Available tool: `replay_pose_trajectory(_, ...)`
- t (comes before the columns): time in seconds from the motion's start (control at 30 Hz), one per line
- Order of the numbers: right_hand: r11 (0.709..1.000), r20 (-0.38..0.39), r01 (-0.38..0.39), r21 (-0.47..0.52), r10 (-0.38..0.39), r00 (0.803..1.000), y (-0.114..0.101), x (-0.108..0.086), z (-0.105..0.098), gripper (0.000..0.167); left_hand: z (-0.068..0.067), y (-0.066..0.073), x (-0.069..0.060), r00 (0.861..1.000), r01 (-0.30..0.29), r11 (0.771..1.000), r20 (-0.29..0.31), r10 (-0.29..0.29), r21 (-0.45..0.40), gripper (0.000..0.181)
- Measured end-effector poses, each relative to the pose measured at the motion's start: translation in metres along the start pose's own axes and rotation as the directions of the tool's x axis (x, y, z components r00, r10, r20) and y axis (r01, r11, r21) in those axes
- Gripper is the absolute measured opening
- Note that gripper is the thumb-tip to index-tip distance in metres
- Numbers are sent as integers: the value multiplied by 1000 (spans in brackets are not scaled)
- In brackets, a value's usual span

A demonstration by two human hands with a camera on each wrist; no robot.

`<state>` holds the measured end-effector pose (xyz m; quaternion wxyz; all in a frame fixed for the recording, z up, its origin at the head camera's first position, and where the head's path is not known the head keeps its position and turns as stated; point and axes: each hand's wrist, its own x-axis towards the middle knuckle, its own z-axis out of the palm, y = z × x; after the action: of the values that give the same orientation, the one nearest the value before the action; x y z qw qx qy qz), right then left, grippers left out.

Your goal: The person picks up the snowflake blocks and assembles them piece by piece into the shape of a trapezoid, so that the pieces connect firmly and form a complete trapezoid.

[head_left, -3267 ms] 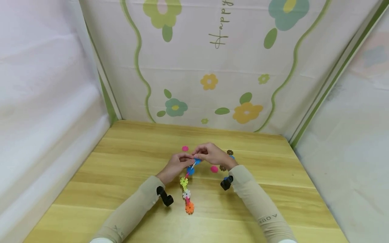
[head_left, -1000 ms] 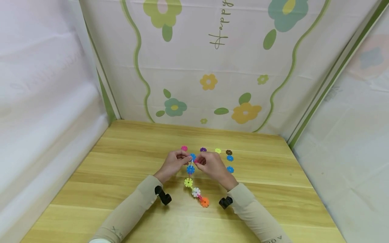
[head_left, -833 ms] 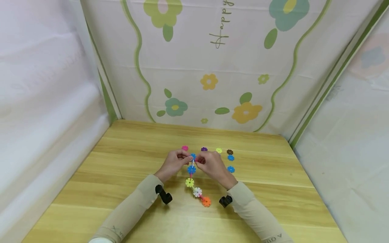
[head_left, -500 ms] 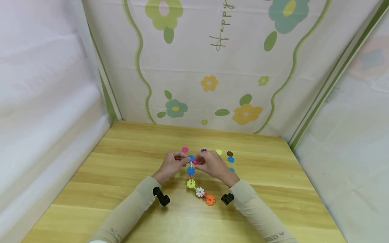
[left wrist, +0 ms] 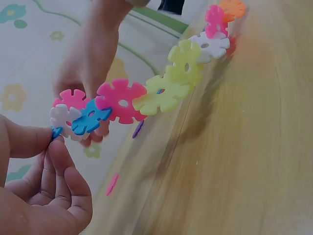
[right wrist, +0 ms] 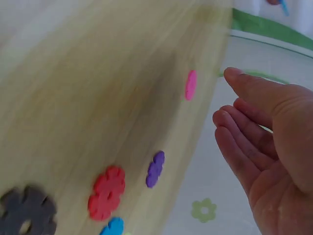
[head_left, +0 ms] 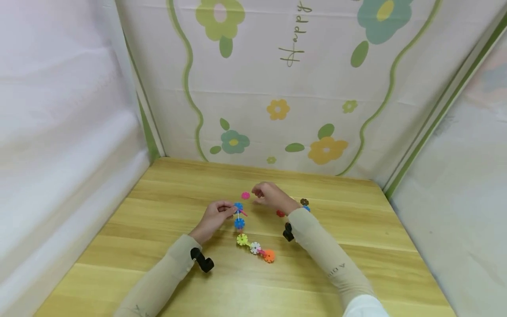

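Left hand (head_left: pixel 214 220) pinching blue end of chain (head_left: pixel 242 239); orange end trailing farthest from that hand. Right hand (head_left: pixel 273 196) hovering right of chain's blue end, fingers loosely bent, holding nothing. Chain showing notched discs in blue, white, pink, yellow, orange. Pink disc (head_left: pixel 245 195) lying beyond chain, red disc (head_left: pixel 280 213) right of chain. Wooden table (head_left: pixel 222 290) spreading beneath chain, floral cloth (head_left: pixel 317 79) hanging behind.

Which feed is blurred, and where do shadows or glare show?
Right wrist: dim, brown snowflake disc and red snowflake disc blurred; left wrist: the disc chain casts a shadow on the table; head: sharper, faint glare on the table's near part.
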<state>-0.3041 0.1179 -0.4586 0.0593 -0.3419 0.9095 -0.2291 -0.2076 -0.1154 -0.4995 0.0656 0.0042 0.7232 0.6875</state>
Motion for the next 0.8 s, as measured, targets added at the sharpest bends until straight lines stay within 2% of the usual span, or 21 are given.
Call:
replay_pose_trajectory(0.17, 999, -17, -31, 22, 31, 999, 8, 28, 17, 40, -3, -1, -2, 1000, -14, 1000, -20, 14, 5, 17)
replay_pose_trajectory(0.27, 999, -31, -42, 12, 43, 999, 11, 39, 25, 40, -4, -1, -3, 1000, -16, 1000, -25, 17, 5, 17)
replay_pose_trajectory(0.37, 1000, -45, -30, -5, 29, 999, 16, 45, 30, 32, -3, -1, -3, 1000, -16, 1000, -20, 16, 6, 19)
replay_pose_trajectory(0.47, 1000, -48, -16, 12, 16, 999, 20, 47, 35, 21, -2, -1, -3, 1000, -14, 1000, -14, 14, 0, 20)
replay_pose_trajectory(0.57, 998, -40, -44, 50, 46, 998, 21, 46, 36, 13, 0, 0, -4, 1000, -11, 1000, -10, 11, -11, 19)
replay_pose_trajectory(0.7, 987, -29, -109, 121, 113, 993, 19, 38, 34, 12, 0, 1, -4, 1000, -14, 1000, -3, 14, -16, 16)
replay_pose_trajectory(0.8, 976, -40, -117, 186, 127, 991, 14, 27, 29, 13, -1, 2, -4, 1000, -18, 1000, 3, 18, -7, 14)
